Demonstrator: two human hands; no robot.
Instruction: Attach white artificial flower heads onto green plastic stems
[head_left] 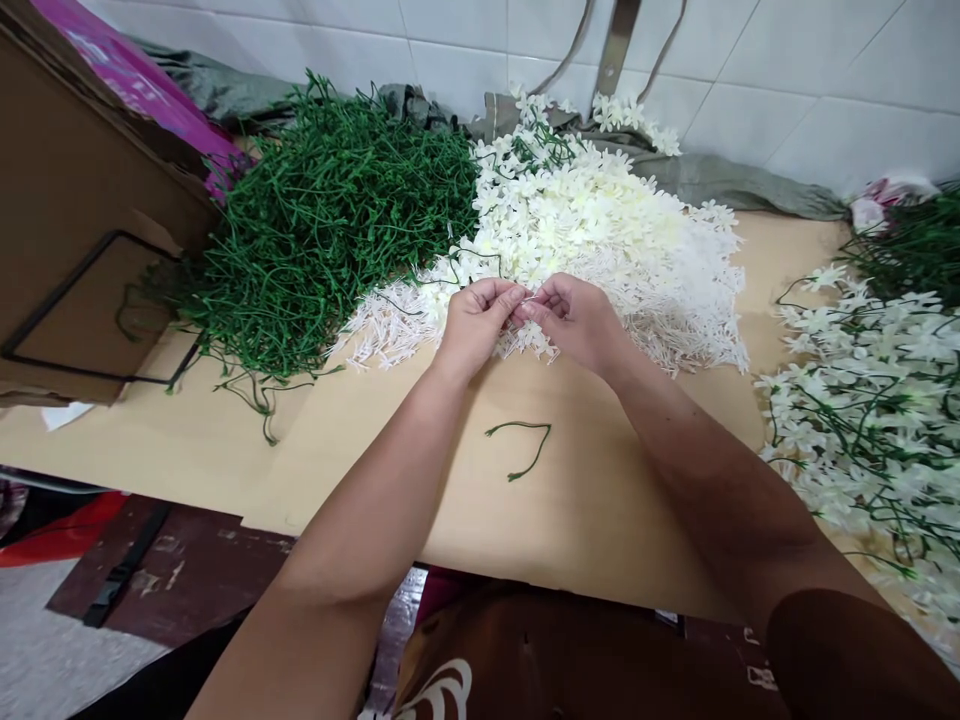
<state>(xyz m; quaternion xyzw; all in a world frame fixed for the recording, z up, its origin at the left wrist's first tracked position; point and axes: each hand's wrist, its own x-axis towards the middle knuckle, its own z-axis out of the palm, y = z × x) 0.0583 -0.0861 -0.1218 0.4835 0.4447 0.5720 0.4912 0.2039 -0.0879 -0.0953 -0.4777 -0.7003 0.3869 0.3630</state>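
My left hand [476,325] and my right hand [574,320] meet fingertip to fingertip at the near edge of a heap of white plastic flower pieces [600,230]. Both are closed in a pinch on a small white piece between them; its exact shape is too small to make out. A big pile of green plastic stems [330,220] lies to the left of the white heap. One loose green stem [521,445] lies on the tan board [375,450] just below my hands.
Finished white flowers on green stems [870,400] are heaped at the right. A cardboard box [75,230] stands at the left, with a pink bag [150,90] behind it. Grey-green cloth [712,175] lies along the white tiled wall. The board's near edge drops to the floor.
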